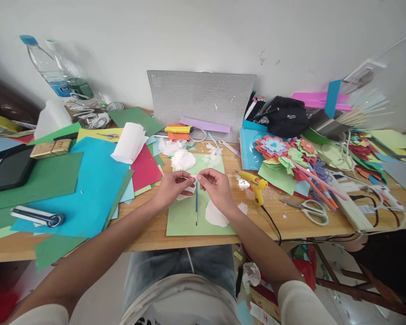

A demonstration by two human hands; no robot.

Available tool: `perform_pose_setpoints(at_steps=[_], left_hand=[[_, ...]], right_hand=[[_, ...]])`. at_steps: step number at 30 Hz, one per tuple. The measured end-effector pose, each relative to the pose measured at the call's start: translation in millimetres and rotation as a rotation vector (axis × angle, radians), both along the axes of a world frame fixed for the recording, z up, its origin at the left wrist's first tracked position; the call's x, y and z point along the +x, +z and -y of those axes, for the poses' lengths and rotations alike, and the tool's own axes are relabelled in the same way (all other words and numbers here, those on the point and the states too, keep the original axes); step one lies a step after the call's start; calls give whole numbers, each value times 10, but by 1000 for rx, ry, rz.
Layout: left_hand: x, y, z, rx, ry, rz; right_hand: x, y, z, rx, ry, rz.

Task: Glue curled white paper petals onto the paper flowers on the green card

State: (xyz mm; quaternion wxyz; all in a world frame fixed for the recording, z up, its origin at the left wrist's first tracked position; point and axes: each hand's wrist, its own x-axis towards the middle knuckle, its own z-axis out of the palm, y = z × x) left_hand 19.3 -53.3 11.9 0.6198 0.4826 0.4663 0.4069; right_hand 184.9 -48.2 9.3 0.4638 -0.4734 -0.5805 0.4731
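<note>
Right, both hands meet at one small white paper bit (pixel 193 178), held just above the desk. Your left hand (pixel 172 186) has thumb & forefinger closed on its left end. Your right hand (pixel 216 185) pinches the other end the same way, w/ the rest of the fingers curled in. The bit is too small to tell its shape.

Directly under the grip lies a light green sheet (pixel 184 221). A thin blue-handled tool (pixel 196 205) lies on it, running from just below the pinch toward you; can't tell if it's a brush or a pen. Below your left hand, partly hidden, sits a white scrap (pixel 184 195). Near your right wrist, on your side of the grip, lies a white cut-out (pixel 216 215).

Beyond the grip, near the sheet's far edge, sits a crumpled white tissue ball (pixel 183 160). Right of the grip, near but not touching, lies a yellow glue gun (pixel 253 184), and further right, well apart, the scissors (pixel 309 210). Left of the grip, well apart, is a big blue sheet (pixel 84 189).
</note>
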Motion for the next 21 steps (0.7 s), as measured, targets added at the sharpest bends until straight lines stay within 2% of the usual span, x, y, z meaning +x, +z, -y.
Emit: perform_pose_setpoints(at_steps=[4,8,9,11,14,16,18,21], left_hand=[[-31,-28,-39,32,48,-36],[-94,-74,-135,94,145,-83],[-108,-89,-159,100,165,-92],[-129,-122,-194,101,182,-103],[-135,-170,-218,85,173,-101],[-129,-185,-223,76,170,-108],[-129,-181,-226,73,176,-126],[-156,-149,-243,80,199,-171]], right_hand=[[15,64,22,65,-52,90],[274,282,281,282,-157,256],[395,318,380,358,-201,304],[685,317,578,481,-407,365],[1143,116,789,444,-745,338],[1381,-80,838,310,-851,388],[1525,-239,819,207,-827,519],[1571,-330,691,227,-691,745]])
